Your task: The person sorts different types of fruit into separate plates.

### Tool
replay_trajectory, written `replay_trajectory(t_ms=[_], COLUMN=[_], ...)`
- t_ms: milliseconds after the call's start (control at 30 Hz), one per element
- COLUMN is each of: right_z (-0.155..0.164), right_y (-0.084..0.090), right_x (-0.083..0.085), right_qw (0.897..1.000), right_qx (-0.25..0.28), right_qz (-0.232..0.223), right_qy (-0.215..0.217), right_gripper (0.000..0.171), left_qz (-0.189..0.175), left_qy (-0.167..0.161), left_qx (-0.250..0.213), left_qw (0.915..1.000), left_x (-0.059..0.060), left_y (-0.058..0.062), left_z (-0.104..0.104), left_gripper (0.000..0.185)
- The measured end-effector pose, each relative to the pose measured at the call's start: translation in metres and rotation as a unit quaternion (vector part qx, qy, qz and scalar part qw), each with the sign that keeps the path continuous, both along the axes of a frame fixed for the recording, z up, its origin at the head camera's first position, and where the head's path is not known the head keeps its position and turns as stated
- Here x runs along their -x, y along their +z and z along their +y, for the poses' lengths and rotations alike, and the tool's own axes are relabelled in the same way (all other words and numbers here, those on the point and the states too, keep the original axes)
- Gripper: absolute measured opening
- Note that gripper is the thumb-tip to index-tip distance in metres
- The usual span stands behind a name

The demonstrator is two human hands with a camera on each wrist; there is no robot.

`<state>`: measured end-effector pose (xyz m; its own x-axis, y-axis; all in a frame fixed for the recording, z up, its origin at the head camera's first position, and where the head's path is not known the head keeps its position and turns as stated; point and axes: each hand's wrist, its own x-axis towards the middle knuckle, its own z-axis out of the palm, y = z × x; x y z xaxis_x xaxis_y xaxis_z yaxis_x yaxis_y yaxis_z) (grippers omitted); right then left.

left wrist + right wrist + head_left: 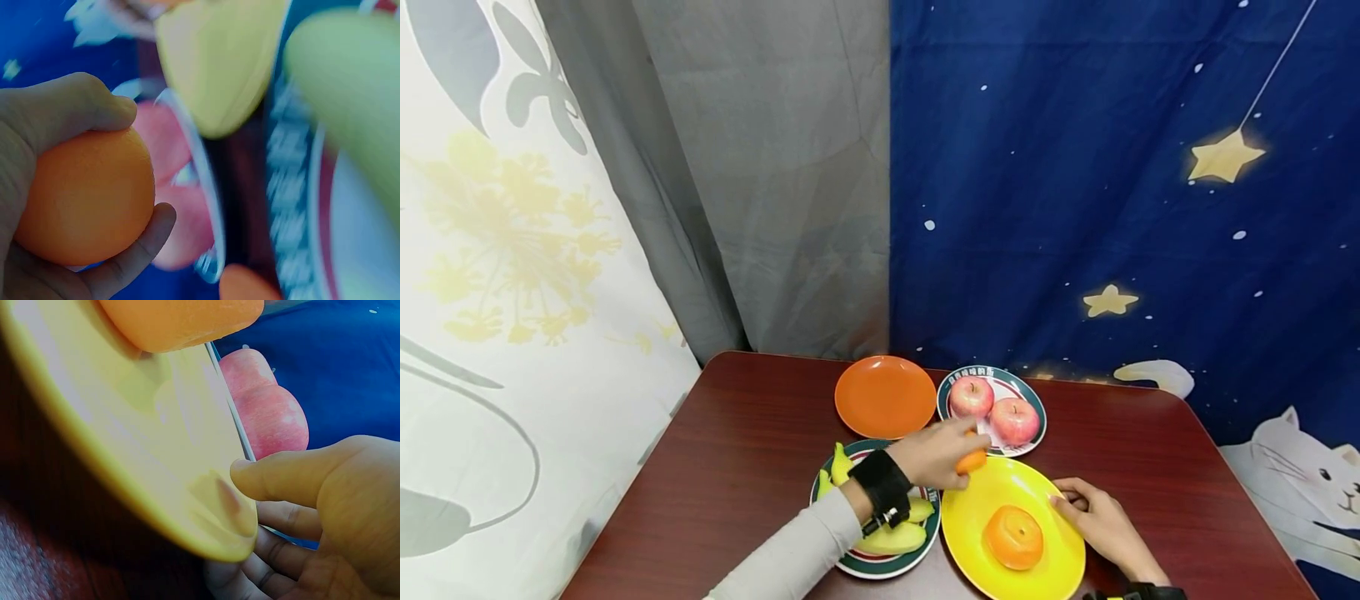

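Note:
My left hand (961, 450) grips a small orange (972, 461) over the far edge of a yellow plate (1000, 488). In the left wrist view the orange (87, 194) sits between thumb and curled fingers. A second, larger orange (1014, 537) lies on the yellow plate. At the plate's right rim my right hand (1069, 503) pinches the edge. The right wrist view has the thumb (281, 481) on top of the yellow plate (125, 444) and the fingers underneath.
Two red apples (992, 408) lie on a green-rimmed plate (1034, 402) behind the yellow one. An empty orange plate (885, 397) stands to its left. Another green-rimmed plate (880, 571) under my left wrist holds yellow-green fruits (891, 539). Curtains hang behind the dark red table (752, 450).

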<state>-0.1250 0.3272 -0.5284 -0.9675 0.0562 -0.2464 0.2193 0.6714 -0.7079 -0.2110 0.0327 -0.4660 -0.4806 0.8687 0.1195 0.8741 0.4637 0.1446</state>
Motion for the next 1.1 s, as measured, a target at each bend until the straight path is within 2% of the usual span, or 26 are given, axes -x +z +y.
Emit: replay_trajectory(t_ms=[133,333,500,633,767,900,1000,1100], right_z=[0.0,-0.001,-0.002,-0.002,-0.002,-0.002,-0.001,0.0], right_y=[0.0,-0.001,-0.001,0.0,0.0,0.0,0.003,0.011], right_x=[-0.001,-0.003,-0.002,-0.002,-0.003,-0.003,-0.002,0.0], right_qw=[1.0,1.0,1.0,1.0,1.0,1.0,1.0,0.998], right_qx=[0.005,-0.001,-0.005,-0.005,-0.007,-0.006,-0.012,-0.048], right_qz=[0.001,0.015,0.015,0.017,0.017,0.016,0.017,0.038], right_qy=[-0.002,-0.002,0.002,0.0,-0.004,-0.001,0.007,0.028], right_gripper=[0.052,0.047,0.046,0.046,0.046,0.046,0.044,0.038], left_qz=[0.032,0.043,0.039,0.045,0.052,0.035,0.04,0.068], left_qy=[-0.034,-0.047,-0.05,-0.047,-0.036,-0.011,0.005,0.005], left_qx=[0.037,0.063,0.087,0.087,0.094,0.114,0.121,0.102], left_qw=[0.9982,0.996,0.9942,0.994,0.9936,0.9928,0.9919,0.9925], left_x=[-0.014,-0.032,-0.038,-0.038,-0.039,-0.039,-0.036,-0.029], left_y=[-0.014,-0.024,-0.032,-0.036,-0.033,-0.027,-0.017,0.0], left_z=[0.021,0.041,0.047,0.047,0.046,0.043,0.039,0.031], left_gripper=[0.044,0.05,0.051,0.05,0.059,0.074,0.082,0.083])
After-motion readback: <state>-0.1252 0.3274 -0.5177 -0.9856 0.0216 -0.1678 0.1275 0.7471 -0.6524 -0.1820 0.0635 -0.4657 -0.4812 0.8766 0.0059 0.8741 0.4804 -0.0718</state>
